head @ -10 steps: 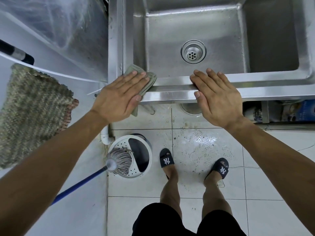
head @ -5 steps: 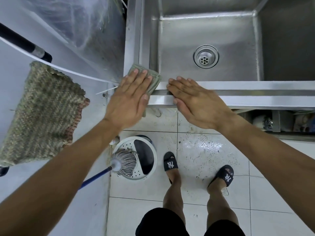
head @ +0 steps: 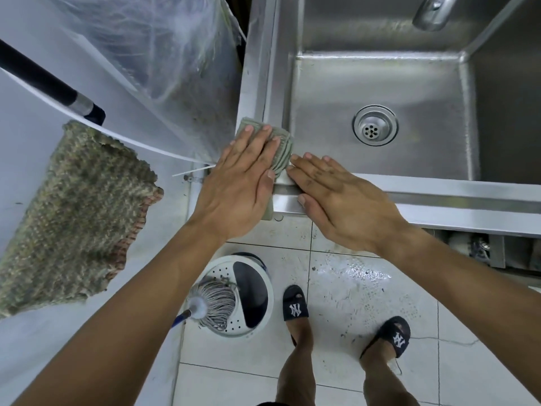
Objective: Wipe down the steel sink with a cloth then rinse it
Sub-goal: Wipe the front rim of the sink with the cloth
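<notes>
- the steel sink (head: 380, 92) fills the upper right of the view, and its drain (head: 375, 126) sits near the middle of the basin floor.
- the cloth (head: 282, 148), grey-green and folded, lies on the sink's near left corner, draped over the front rim with one end hanging down the front face.
- the left hand (head: 243, 183) lies flat on the cloth, fingers straight and close together, pressing it onto the sink's corner; it grips nothing.
- the right hand (head: 342, 200) rests flat on the sink's front rim just right of the cloth, fingers straight and slightly spread, fingertips touching the cloth's edge.
- the tap (head: 431, 11) hangs over the back of the sink.
- on the tiled floor in front of the sink's left corner stands a white mop bucket (head: 257, 326) with a mop head (head: 218, 303) in it.
- left of the sink, a woven mat (head: 73, 206) hangs over a white edge.
</notes>
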The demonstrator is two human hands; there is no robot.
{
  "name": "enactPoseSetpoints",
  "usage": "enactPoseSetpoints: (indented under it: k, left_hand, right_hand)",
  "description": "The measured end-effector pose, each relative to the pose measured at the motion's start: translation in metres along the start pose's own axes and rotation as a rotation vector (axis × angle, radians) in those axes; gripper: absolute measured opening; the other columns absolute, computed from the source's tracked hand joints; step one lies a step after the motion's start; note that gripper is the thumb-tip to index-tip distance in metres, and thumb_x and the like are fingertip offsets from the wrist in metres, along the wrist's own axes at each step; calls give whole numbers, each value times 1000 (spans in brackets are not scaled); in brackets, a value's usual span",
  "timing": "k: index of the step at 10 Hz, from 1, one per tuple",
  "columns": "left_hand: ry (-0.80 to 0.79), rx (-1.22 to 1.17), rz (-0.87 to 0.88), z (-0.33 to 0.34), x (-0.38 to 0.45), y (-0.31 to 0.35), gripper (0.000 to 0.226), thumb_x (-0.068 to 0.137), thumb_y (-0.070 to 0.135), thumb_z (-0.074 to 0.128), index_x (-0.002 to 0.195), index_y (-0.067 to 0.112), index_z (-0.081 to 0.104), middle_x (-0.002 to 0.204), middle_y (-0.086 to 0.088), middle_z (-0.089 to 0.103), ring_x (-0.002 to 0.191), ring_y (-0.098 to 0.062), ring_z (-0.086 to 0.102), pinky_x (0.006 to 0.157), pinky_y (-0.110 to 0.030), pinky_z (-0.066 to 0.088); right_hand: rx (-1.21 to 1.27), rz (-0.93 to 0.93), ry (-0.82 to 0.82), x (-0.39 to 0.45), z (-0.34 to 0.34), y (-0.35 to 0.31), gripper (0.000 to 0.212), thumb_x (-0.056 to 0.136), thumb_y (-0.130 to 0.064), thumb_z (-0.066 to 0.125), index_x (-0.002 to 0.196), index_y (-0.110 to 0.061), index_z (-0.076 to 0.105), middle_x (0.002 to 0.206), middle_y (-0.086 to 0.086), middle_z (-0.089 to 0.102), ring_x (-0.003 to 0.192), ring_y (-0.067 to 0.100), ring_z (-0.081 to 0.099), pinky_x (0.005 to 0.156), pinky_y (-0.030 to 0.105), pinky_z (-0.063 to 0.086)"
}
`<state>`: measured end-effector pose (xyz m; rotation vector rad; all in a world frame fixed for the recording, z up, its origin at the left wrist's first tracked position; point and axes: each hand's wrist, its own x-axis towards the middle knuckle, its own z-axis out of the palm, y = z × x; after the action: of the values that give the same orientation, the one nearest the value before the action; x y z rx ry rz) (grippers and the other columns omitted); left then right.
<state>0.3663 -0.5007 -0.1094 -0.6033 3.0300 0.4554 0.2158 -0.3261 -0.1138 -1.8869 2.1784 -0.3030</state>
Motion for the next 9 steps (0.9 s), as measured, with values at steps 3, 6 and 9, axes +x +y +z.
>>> enactPoseSetpoints:
  k: [3, 6, 9]
  left_hand:
    - [51, -30, -167, 4, -8, 26, 62, 107, 37, 14, 166, 16, 11, 174, 3, -5, 160, -12, -12, 130, -36, -3]
    - [60, -27, -122, -1, 50, -5, 61, 109, 34, 19, 165, 11, 14, 175, -6, 0, 160, -22, -9, 130, -34, -4]
    - [38, -53, -136, -2, 29, 2, 60, 110, 32, 24, 166, 12, 12, 175, -4, -3, 160, -21, -12, 131, -39, 0]
  right_hand:
    - [22, -143, -96, -7, -4, 13, 56, 113, -41, 19, 164, -16, 21, 172, 1, 13, 159, 12, 5, 130, 33, 6]
    - [127, -361, 17, -7, -12, 41, 46, 114, -27, 37, 153, -4, 43, 163, 13, 37, 155, 24, 27, 127, 40, 23]
    - [271, -404, -191, 12, -7, 65, 58, 114, -44, 19, 160, -13, 32, 169, 5, 27, 159, 16, 11, 128, 44, 16]
